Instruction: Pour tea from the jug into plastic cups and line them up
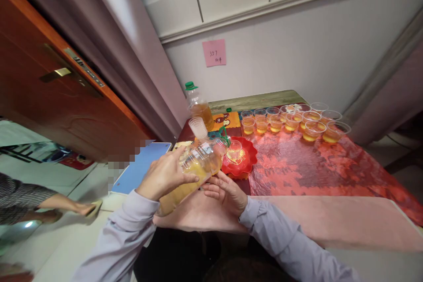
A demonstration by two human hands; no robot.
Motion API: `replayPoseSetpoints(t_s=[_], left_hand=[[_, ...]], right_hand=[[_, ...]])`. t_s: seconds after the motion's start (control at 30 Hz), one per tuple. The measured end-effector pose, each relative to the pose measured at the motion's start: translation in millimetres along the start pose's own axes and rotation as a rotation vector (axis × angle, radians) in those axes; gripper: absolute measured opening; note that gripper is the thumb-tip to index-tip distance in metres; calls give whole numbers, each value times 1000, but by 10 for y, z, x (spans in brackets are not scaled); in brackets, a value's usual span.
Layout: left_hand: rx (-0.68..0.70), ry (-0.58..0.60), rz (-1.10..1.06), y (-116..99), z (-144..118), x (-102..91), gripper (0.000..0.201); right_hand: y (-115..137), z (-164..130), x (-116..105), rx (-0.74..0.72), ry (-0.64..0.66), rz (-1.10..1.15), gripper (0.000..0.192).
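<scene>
My left hand point(165, 174) is wrapped round the upper side of a large clear plastic bottle point(185, 185) of yellow drink. The bottle is tilted, its neck pointing right and away from me, with a green ring handle point(224, 135) at the neck. Below the bottle's shoulder, my right hand point(226, 191) supports it with curled fingers. The mouth is over or beside a clear plastic cup point(235, 149) on a red scalloped plate point(249, 165). I cannot tell whether liquid is flowing.
Several clear cups point(292, 122) of yellow drink stand on the red tablecloth point(297, 167). A second bottle point(200, 108) with a green cap stands at the back left, near stacked cups point(198, 128) and a loose green cap point(229, 109). Another person's leg point(62, 202) shows left, below the wooden door point(49, 88).
</scene>
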State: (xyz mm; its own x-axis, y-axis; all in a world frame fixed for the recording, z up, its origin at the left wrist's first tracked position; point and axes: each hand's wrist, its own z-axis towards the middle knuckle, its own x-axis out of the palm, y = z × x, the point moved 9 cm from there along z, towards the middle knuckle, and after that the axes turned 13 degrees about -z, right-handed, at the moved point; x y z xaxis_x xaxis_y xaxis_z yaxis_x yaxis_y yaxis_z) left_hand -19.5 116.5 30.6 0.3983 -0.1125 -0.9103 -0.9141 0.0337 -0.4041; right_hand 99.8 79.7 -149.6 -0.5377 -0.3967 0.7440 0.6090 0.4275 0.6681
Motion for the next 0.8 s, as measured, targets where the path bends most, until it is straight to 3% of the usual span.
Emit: replayPoseSetpoints(t_s=[0.8], left_hand=[[-4, -9, 40, -46, -5, -28, 103]], right_hand=[[-13, 2, -11, 1, 5, -4, 63]])
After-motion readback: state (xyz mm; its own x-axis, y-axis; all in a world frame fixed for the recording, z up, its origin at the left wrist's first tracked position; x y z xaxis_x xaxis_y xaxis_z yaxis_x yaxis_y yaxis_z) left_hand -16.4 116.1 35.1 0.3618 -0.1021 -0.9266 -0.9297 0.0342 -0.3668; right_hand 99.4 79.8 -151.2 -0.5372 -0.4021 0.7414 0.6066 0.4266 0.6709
